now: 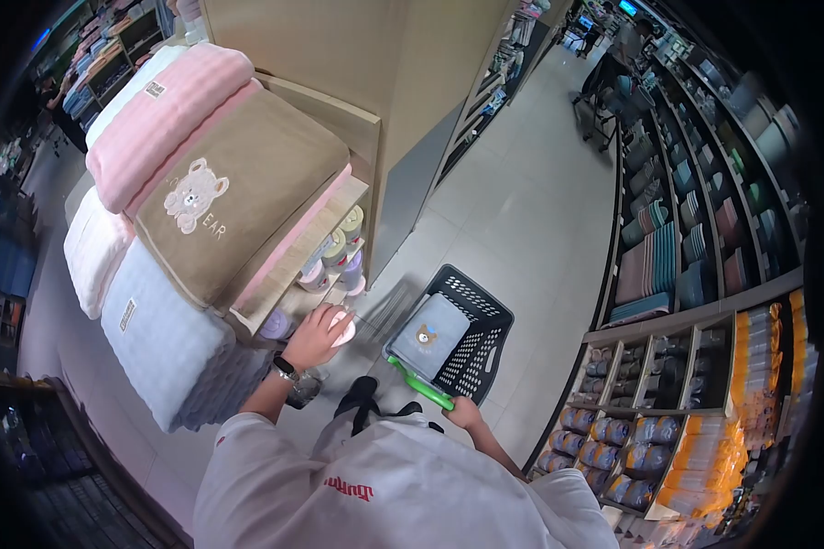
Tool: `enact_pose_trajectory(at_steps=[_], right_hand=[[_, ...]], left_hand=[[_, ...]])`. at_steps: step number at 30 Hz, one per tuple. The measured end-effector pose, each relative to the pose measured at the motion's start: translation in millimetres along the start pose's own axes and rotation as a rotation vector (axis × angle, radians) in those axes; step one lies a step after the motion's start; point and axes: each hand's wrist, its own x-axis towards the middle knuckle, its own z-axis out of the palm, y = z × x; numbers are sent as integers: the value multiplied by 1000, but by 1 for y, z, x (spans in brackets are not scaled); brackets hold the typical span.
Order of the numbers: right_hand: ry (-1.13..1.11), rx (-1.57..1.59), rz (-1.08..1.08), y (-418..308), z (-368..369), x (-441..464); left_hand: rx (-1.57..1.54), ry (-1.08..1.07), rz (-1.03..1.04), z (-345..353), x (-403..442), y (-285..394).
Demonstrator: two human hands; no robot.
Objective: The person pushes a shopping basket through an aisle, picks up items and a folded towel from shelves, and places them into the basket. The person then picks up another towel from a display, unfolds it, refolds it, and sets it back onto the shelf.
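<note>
A loose white T-shirt (449, 476) with 2 short, wide sleeves (247, 457) covers the torso, red lettering (349, 489) printed across its chest. A dark-faced wristwatch (286, 369) circles the left wrist. The left hand (313, 339) and right hand (464, 414) are bare; black shoes (363, 388) show below.

The left hand (315, 337) has a whitish item (342, 328), the right hand (464, 414) a bright green handle (420, 385). Ahead of it, pale-blue cloth (448, 317) shows a brown bear (425, 335); beyond the left, brown cloth (267, 151) a paler bear (195, 194).
</note>
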Motion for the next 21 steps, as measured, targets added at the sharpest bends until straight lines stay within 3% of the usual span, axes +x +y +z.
enact_pose_trajectory(at_steps=[5, 9, 11, 13, 15, 18, 21], right_hand=[[-13, 2, -6, -10, -10, -5], [6, -22, -10, -1, 0, 0], [-14, -17, 0, 2, 2, 1], [-21, -19, 15, 3, 2, 1], [-21, -20, 39, 0, 2, 1], [-27, -39, 33, -3, -1, -2], [-33, -33, 26, -1, 1, -1]], left_hand=[[-117, 128, 43, 17, 34, 59], [-209, 200, 134, 81, 62, 99], [-165, 14, 258, 100, 65, 115], [-169, -312, 298, 166, 33, 115], [-486, -609, 118, 194, 18, 121], [-275, -320, 174, 181, 8, 137], [-182, -662, 204, 191, 25, 132]])
